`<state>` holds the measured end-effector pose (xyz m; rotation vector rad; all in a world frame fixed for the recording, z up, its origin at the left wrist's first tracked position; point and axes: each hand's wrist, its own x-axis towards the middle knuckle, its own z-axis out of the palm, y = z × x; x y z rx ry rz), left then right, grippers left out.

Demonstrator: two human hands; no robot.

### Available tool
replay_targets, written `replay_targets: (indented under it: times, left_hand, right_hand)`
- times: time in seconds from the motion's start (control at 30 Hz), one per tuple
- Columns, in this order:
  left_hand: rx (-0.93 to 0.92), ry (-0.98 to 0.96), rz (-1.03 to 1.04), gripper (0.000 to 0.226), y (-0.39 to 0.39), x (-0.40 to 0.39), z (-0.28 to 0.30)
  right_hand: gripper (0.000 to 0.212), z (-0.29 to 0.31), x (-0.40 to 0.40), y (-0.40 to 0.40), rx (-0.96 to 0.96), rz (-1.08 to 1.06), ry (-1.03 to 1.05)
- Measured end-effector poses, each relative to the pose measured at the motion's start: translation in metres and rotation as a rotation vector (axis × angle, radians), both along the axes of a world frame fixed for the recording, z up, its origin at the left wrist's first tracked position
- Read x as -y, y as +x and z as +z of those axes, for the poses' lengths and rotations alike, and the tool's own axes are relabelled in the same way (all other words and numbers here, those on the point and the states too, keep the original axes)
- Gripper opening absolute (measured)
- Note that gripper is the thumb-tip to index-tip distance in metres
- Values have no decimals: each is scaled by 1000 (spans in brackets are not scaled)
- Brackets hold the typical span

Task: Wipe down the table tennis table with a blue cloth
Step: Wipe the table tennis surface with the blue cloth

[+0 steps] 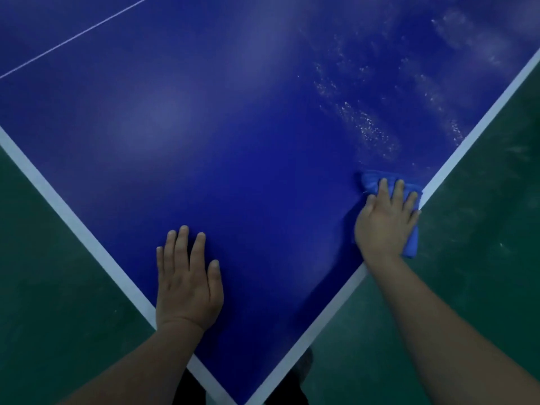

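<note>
The blue table tennis table (233,127) fills the view, with one corner pointing at me and white lines along both edges. My right hand (385,220) presses flat on a folded blue cloth (371,182) at the table's right edge, and part of the cloth hangs past the white line. My left hand (187,285) lies flat on the tabletop near the left edge, fingers spread, holding nothing. Whitish speckled streaks (365,127) cover the surface beyond the cloth.
Green floor (58,287) lies on both sides below the table. A thin white centre line (76,35) crosses the far left of the tabletop. My dark shoes show under the near corner (304,361).
</note>
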<state>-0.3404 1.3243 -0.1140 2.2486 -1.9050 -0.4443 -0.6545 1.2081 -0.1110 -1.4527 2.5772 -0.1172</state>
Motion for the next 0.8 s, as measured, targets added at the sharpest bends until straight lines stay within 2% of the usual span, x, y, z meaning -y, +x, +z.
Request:
replay_targets:
  times: [0.07,0.1,0.2,0.27,0.33,0.47,0.57,0.63,0.73,0.8]
  left_hand:
    - [-12,3,0,65,-1,1,2]
    - [-13,6,-1,65,-1,1,2]
    - [-2,4,-2,65,-2,1,2]
    - [3,7,-3,65,-1,0,2]
    - [9,7,5,65,-1,0,1]
    - [5,0,2,65,-2,0,2]
    - [5,-2,5,65,-2,0,2]
    - [6,-8,6,65,-2,0,1]
    - [15,-21,12,64,-1,-1,-1]
    - [12,-32,11,63,-1,0,-3]
  right_hand:
    - [53,-1,-11,24,-17,-4,-35]
    - [53,0,-20,45,-22,79,-50]
    - [53,-7,-67,101,-23,632,-30]
    - [50,-9,-79,89,0,929,-18]
    - [50,-6,-50,48,-21,913,-31]
    - [50,3,23,-41,-92,376,0]
    - [50,4,16,-26,-41,168,-53]
    - [49,-2,-21,18,-62,295,-87]
    - [49,-10,-88,67,-11,788,-54]
    - [48,-12,-92,50,7,1010,-48]
